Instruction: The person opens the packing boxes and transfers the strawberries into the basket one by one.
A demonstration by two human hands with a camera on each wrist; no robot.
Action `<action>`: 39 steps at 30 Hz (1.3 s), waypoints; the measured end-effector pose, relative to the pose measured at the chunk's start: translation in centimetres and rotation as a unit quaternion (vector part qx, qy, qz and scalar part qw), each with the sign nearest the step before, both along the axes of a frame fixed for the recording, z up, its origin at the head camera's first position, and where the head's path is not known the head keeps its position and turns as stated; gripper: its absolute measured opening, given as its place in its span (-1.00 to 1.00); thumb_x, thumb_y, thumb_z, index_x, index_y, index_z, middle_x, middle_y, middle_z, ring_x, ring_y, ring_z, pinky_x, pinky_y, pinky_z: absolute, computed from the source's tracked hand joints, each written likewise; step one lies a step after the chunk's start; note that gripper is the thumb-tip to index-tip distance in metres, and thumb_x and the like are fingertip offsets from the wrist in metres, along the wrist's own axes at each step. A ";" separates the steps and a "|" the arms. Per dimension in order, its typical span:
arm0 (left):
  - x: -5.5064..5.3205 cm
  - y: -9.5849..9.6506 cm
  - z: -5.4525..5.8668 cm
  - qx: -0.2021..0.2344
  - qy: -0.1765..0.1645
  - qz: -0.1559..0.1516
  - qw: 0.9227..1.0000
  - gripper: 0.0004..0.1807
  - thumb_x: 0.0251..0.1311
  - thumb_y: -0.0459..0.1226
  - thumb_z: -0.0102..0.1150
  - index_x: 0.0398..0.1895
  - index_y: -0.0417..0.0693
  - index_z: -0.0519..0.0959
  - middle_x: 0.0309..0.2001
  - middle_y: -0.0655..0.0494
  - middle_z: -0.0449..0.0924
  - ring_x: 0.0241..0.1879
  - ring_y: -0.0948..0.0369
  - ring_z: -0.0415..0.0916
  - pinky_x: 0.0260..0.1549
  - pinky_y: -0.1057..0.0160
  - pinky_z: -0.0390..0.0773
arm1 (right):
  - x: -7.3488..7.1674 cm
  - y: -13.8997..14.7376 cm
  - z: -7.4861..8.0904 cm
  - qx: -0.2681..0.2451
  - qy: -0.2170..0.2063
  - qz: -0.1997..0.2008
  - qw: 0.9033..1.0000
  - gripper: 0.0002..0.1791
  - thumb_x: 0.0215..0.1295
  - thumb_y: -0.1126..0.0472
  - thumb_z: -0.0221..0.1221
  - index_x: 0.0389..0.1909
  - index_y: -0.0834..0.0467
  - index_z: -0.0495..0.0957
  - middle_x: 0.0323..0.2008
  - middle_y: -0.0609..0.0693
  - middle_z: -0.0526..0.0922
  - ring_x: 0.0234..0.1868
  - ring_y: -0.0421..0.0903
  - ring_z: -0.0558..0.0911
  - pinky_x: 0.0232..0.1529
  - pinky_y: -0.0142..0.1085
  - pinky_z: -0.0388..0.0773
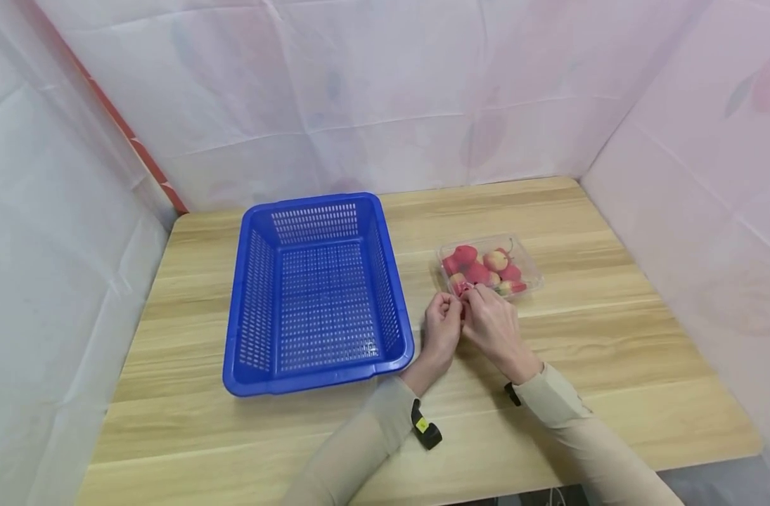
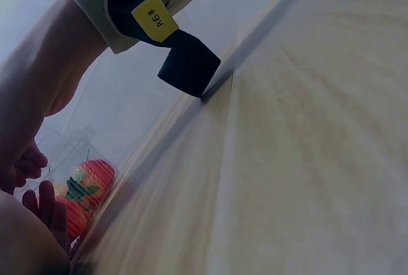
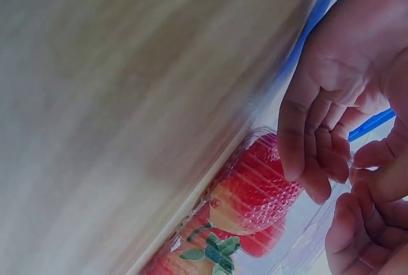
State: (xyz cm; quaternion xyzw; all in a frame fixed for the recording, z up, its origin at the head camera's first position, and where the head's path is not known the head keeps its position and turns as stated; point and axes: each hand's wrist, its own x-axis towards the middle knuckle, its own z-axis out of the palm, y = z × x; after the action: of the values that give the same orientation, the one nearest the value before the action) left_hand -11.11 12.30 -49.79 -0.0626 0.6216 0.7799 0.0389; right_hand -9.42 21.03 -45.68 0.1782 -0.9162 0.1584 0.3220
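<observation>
A clear plastic box [image 1: 530, 273] of red and yellow fruits [image 1: 477, 272] lies right of the middle of the table. Both hands meet at its near left corner. The left hand [image 1: 443, 322] pinches at the box's edge with curled fingers. Close beside it, the right hand [image 1: 491, 320] grips the same edge with thumb and fingers, its back toward the head camera. In the right wrist view, a bumpy red strawberry [image 3: 271, 189] and green leaves [image 3: 213, 252] show through the clear plastic. What exactly lies between the fingertips is mostly hidden.
A large blue slotted basket [image 1: 234, 330] stands left of the hands on the wooden table [image 1: 188, 422]. Pale fabric walls [image 1: 385, 91] enclose the back and sides. Dark bands [image 1: 427, 434] circle the wrists.
</observation>
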 end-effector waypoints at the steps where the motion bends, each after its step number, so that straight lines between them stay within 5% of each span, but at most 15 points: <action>1: 0.0 0.1 0.0 -0.001 0.000 0.003 1.000 -0.89 0.26 -0.34 0.05 -0.44 -0.07 0.50 -0.57 0.26 0.48 -0.57 0.36 0.41 -0.58 0.40 0.38 | 0.0 0.0 0.0 0.000 -0.002 0.001 1.000 -0.89 -0.06 0.55 0.25 -0.48 0.35 0.57 -0.56 0.09 0.46 -0.64 -0.02 0.43 -0.72 -0.26 0.35; 8: 0.1 0.5 -0.2 0.051 -0.024 0.000 0.998 -0.88 0.28 -0.35 0.05 -0.42 -0.12 0.53 -0.52 0.21 0.53 -0.48 0.32 0.49 -0.49 0.38 0.43 | 0.5 0.7 0.8 0.043 -0.032 0.007 0.999 -0.85 -0.05 0.54 0.32 -0.44 0.34 0.60 -0.50 0.12 0.55 -0.57 0.03 0.54 -0.69 -0.20 0.45; 13: 0.2 0.4 -0.5 0.097 -0.032 -0.008 0.995 -0.89 0.30 -0.40 0.02 -0.37 -0.20 0.53 -0.41 0.13 0.61 -0.37 0.30 0.56 -0.33 0.35 0.50 | 0.3 0.7 1.7 0.082 -0.065 0.007 0.994 -0.80 0.00 0.52 0.29 -0.59 0.24 0.49 -0.60 0.01 0.41 -0.67 -0.11 0.35 -0.75 -0.25 0.31; 18: 0.0 0.2 -0.4 0.084 -0.023 -0.004 0.996 -0.89 0.32 -0.40 0.02 -0.36 -0.21 0.52 -0.52 0.18 0.50 -0.46 0.33 0.47 -0.40 0.36 0.43 | -0.3 0.3 2.1 0.113 -0.068 0.012 0.991 -0.68 -0.01 0.48 0.34 -0.66 0.20 0.36 -0.65 -0.03 0.26 -0.69 -0.15 0.22 -0.76 -0.28 0.22; 30: -0.2 -0.1 0.1 0.054 -0.020 0.007 0.998 -0.89 0.33 -0.39 0.05 -0.36 -0.20 0.53 -0.58 0.25 0.41 -0.57 0.35 0.32 -0.56 0.41 0.29 | -0.9 -0.2 1.5 0.117 -0.061 0.007 0.991 -0.80 -0.03 0.49 0.20 -0.50 0.30 0.34 -0.56 0.12 0.36 -0.64 -0.03 0.33 -0.77 -0.23 0.29; 39: 0.1 -0.3 -0.5 0.121 -0.016 -0.001 0.993 -0.80 0.33 -0.47 -0.06 -0.45 -0.07 0.43 -0.43 0.20 0.47 -0.41 0.32 0.42 -0.41 0.40 0.40 | -1.7 0.0 1.7 0.097 -0.050 -0.005 0.994 -0.83 0.02 0.45 0.18 -0.49 0.27 0.34 -0.61 0.09 0.34 -0.70 -0.03 0.30 -0.79 -0.19 0.25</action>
State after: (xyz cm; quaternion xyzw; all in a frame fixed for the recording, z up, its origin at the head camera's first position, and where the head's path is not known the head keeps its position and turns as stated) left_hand -10.98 12.00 -50.28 -0.0693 0.5222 0.8481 0.0568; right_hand -11.16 21.01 -43.99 0.1957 -0.9432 0.0756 0.2577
